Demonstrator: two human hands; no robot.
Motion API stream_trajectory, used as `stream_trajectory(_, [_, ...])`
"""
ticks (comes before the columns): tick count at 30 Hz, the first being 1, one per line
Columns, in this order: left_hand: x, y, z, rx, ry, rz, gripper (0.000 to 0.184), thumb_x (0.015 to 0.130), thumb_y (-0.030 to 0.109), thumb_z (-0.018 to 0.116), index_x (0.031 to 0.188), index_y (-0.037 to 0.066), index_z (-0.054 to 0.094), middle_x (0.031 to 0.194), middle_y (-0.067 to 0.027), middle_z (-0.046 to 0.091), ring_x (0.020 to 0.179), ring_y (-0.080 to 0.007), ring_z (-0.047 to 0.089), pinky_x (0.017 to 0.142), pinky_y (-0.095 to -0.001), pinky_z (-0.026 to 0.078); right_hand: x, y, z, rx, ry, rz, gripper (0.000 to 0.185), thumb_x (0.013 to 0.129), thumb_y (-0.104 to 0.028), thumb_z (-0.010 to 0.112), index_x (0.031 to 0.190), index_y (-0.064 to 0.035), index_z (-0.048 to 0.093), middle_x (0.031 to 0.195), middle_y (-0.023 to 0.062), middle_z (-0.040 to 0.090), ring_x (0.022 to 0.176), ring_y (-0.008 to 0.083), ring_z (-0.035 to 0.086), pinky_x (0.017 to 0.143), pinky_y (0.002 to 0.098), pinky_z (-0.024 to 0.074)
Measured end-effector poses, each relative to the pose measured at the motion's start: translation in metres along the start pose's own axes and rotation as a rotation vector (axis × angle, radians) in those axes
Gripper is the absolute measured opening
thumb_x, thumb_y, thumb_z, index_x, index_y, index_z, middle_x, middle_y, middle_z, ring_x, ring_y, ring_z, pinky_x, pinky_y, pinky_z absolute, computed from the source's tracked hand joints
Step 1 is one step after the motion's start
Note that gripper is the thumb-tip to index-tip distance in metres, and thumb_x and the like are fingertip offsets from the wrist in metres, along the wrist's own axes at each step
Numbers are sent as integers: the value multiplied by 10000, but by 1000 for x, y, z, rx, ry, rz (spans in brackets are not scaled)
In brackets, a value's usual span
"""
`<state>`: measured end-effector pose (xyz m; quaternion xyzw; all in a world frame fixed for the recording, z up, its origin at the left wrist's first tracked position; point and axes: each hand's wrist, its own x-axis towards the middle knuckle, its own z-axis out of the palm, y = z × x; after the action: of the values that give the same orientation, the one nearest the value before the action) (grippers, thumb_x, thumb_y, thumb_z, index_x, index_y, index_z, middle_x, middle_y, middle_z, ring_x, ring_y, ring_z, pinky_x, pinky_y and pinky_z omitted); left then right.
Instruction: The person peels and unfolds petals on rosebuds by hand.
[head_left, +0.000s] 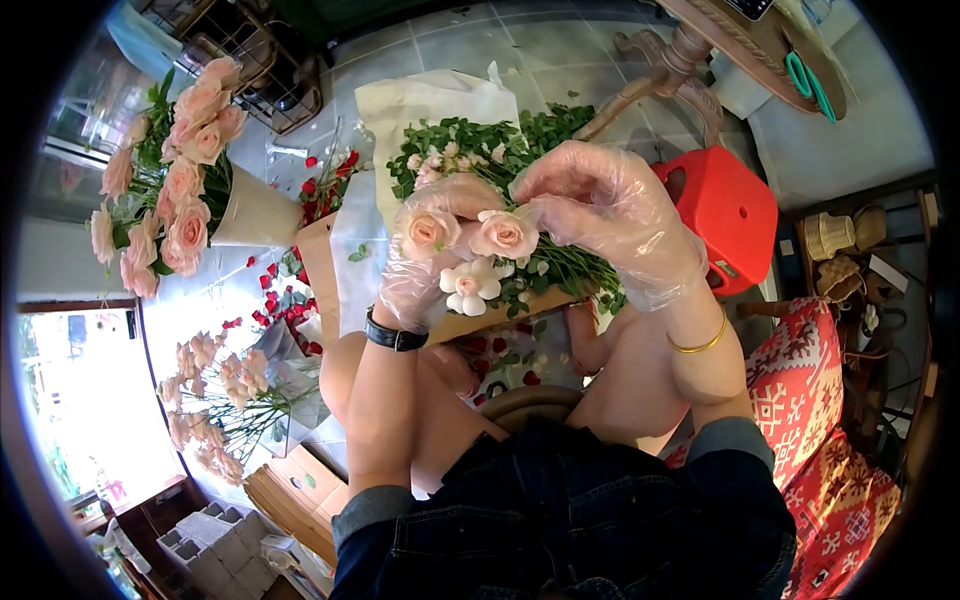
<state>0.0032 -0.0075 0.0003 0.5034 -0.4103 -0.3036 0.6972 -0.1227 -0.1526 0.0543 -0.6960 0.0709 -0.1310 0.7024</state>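
Note:
Both my hands wear clear plastic gloves. My left hand (440, 240), with a black watch at the wrist, is wrapped round the stems of pink roses. A pink rose (428, 233) and a white flower (470, 286) show beside its fingers. At the centre, another pink rose (503, 235) sits between my two hands. My right hand (615, 215) is curled beside that rose, its thumb and fingers bent toward each other; what its fingertips hold, if anything, is too small to tell. Green leafy stems (540, 130) and small pink roses (440, 160) lie behind my hands on paper (375, 110).
A red stool (735, 215) stands at the right, below a wooden table (700, 50) with green-handled scissors (808, 85). At the left are a white bucket (255, 210) of pink roses and wrapped roses (205, 390). Red petals (285, 300) litter the tiled floor (400, 60).

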Motion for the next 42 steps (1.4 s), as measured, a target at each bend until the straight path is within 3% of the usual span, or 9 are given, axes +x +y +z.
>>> stream_trajectory(4, [2,2,2,80,-41,29,223,704,149,644,855,-5,585,882,-88,546,790,-165,522,698,-264,434,1,5,-2,-78,5,-72,99,802,-67,580,871,3,569,737,4,579,682,51,515,633,206,429])
stream_trajectory(17, [0,5,10,-87,31,-71,179,678,112,695,801,8,617,777,-66,572,706,-158,529,645,-281,435,3,4,-9,47,-134,151,68,829,-43,554,832,21,533,660,23,556,554,66,497,520,207,420])
stream_trajectory(19, [-3,13,8,-162,29,-414,161,707,106,689,808,10,609,771,-55,568,682,-126,517,621,-258,427,2,5,-11,13,-150,114,66,829,-41,556,817,22,538,651,22,555,552,67,494,519,207,419])
stream_trajectory(28, [4,5,12,-67,-22,-207,94,731,59,655,780,16,588,750,-40,551,705,-115,516,622,-245,423,1,9,-11,-295,-27,-127,45,802,-28,571,801,16,560,653,24,566,561,67,501,516,205,425])
stream_trajectory(30, [4,2,17,-66,33,-134,86,728,52,650,772,16,585,752,-48,555,719,-129,519,630,-257,426,0,8,-10,-52,-6,103,87,831,-78,582,829,6,560,724,33,582,628,67,534,563,204,455])
stream_trajectory(35, [6,-21,9,73,-10,229,103,722,57,642,803,21,590,846,-80,573,761,-201,533,688,-306,440,1,3,-6,137,-38,210,115,828,-95,591,807,7,542,692,28,561,558,73,534,504,197,456])
stream_trajectory(39, [-12,-21,15,-116,123,20,142,717,52,644,844,21,588,899,-88,569,791,-192,533,698,-304,439,1,6,-6,301,-97,297,127,840,-119,584,815,-4,537,683,27,552,567,80,546,481,206,467])
stream_trajectory(40, [-17,-19,15,-80,157,2,213,777,144,613,947,36,543,926,-81,556,814,-189,544,700,-282,453,1,9,-7,303,-94,296,127,840,-119,584,815,-4,537,683,27,552,567,80,546,481,206,467])
stream_trajectory(42, [-16,-20,4,-44,189,-16,294,836,236,582,1050,52,497,952,-75,543,837,-186,555,702,-261,468,4,14,-10,86,127,35,115,839,-109,579,811,-3,544,687,24,553,565,79,537,508,205,459])
